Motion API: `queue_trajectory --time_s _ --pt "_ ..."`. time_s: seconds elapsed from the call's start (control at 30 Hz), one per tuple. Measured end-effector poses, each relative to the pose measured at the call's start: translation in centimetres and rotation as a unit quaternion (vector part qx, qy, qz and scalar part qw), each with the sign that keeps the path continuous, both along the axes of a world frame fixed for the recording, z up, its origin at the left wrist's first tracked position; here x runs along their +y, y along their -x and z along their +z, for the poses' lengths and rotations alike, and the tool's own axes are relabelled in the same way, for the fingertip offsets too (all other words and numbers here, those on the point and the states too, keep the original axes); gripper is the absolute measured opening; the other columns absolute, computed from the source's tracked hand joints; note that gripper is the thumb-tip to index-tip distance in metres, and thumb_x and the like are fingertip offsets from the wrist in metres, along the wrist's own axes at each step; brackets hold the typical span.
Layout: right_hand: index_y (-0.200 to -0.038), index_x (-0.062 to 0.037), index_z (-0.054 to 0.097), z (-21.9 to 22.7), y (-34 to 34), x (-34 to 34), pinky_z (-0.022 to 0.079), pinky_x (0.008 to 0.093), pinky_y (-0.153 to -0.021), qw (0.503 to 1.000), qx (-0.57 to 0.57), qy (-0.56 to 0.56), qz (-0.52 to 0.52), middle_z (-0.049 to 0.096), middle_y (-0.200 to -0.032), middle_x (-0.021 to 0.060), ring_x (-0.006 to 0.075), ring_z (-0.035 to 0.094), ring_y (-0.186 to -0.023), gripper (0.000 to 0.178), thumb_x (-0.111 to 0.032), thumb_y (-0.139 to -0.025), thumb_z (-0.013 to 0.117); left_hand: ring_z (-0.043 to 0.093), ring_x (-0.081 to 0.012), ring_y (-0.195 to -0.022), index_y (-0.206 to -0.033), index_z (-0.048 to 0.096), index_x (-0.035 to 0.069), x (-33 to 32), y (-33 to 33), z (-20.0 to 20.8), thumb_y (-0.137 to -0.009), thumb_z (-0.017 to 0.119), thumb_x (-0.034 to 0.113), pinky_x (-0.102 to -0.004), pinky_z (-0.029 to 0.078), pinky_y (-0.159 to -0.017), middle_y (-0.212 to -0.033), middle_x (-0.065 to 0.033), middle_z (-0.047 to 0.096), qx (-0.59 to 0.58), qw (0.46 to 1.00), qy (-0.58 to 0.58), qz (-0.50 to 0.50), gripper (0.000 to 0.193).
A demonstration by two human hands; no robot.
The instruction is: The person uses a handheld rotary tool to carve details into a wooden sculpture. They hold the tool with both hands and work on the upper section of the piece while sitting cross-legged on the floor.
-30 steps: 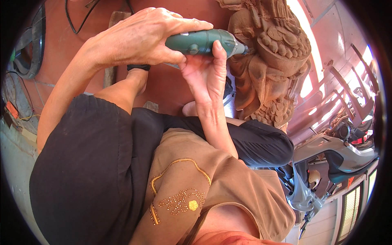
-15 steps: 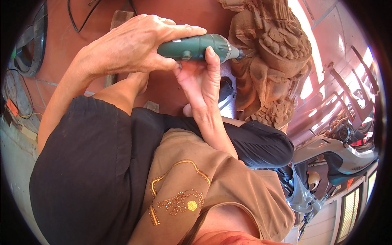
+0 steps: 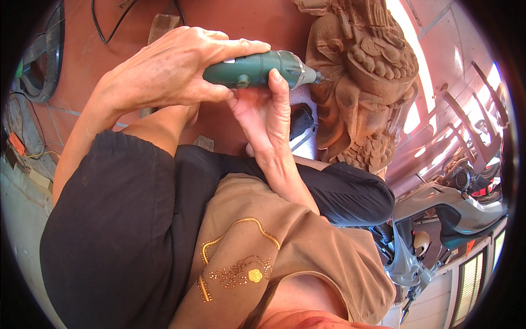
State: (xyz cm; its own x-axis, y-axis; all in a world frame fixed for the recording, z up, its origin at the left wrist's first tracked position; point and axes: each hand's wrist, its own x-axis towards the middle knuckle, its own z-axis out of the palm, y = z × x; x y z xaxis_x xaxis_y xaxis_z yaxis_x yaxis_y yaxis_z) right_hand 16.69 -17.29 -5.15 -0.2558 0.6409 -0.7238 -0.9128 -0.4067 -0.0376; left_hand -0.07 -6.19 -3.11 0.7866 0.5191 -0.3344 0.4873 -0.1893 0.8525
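Note:
A green rotary tool [image 3: 241, 71] with a metal collar and a dark nose points right, lying nearly level. My left hand [image 3: 164, 66], palm down, is closed around its rear end, index finger stretched along the far side and thumb on the near side. From below, my right hand [image 3: 263, 109] cradles the front half, palm up, thumb against the body; its fingers are hidden beneath. The thin bit at the nose reaches a carved brown wooden statue [image 3: 356, 82] with rounded, coin-like heaps. Whether the bit touches the wood, I cannot tell.
Reddish floor tiles [image 3: 230, 19] lie beyond my hands. Behind my left wrist are a wooden block [image 3: 163, 24] and a black cable [image 3: 101, 33]. A black object [image 3: 300, 122] sits beside the statue. A grey motorbike [image 3: 433, 211] stands at the right. My bent legs are close below.
Both hands and the rotary tool have shifted slightly left and toward me. The nose now tilts a little more downward in the picture, with the thin bit easier to see. The statue stays put.

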Motion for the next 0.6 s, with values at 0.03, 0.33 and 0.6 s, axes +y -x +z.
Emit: queue_trajectory --time_s 0.03,0.33,0.6 --pt "-0.131 -0.0121 0.048 0.0 0.0 0.0 0.046 0.0437 -0.103 1.000 -0.001 0.000 -0.001 0.056 -0.129 0.0059 0.0209 0.055 -0.120 0.052 -0.026 -0.087 0.071 0.064 -0.0374 -0.092 -0.139 0.052 0.014 0.0 0.0 0.1 -0.068 0.073 0.014 -0.0433 0.052 -0.084 -0.105 -0.0193 0.066 0.000 1.000 0.003 -0.002 0.074" --pt "-0.131 -0.0105 0.050 -1.1 -1.2 1.4 0.050 0.0429 -0.096 0.999 -0.030 -0.009 -0.018 0.060 -0.126 0.0076 0.0209 0.059 -0.115 0.049 -0.028 -0.089 0.070 0.064 -0.0376 -0.088 -0.139 0.051 0.013 0.4 -1.3 -1.5 -0.068 0.072 0.014 -0.0414 0.052 -0.081 -0.100 -0.0192 0.065 -0.038 0.998 -0.037 0.026 0.073" --pt "-0.131 -0.0118 0.052 -1.8 -1.9 1.6 0.048 0.0467 -0.099 0.998 -0.034 -0.006 -0.047 0.056 -0.135 0.0068 0.0241 0.053 -0.124 0.048 -0.027 -0.090 0.069 0.064 -0.0366 -0.083 -0.138 0.051 0.011 0.9 -2.4 -2.3 -0.070 0.070 0.016 -0.0412 0.051 -0.077 -0.093 -0.0191 0.064 -0.055 0.997 -0.051 0.023 0.071"
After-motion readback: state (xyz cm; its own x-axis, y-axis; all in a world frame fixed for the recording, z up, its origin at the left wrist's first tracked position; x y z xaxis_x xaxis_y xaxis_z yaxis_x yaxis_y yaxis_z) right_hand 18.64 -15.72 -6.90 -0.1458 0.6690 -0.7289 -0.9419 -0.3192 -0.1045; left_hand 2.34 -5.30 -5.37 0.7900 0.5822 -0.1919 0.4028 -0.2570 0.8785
